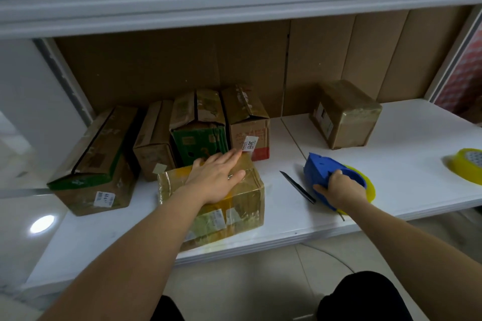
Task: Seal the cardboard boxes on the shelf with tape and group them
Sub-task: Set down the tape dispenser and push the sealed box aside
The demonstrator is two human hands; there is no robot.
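Nearest the shelf's [287,240] front edge, the left hand [216,177] lies flat and open on top of a tape-wrapped cardboard box [234,211], fingers spread, pressing and not gripping. To its right the right hand [339,190] is closed around a blue tape dispenser [323,173] with its yellowish roll, resting on the shelf, and a dark blade [297,186] lies just beside it. The box's glossy film looks slippery, so it is probably better pushed from the top or taken by two opposite sides than pinched; it seems stiff and fairly light. Behind it, four boxes [198,125] stand side by side against the cardboard backing; some top flaps look loosely shut, so those likely want taping. Well apart on the right sits a lone taped box [344,114], not yet grouped, and a spare tape roll [467,167] lies at the far right edge.
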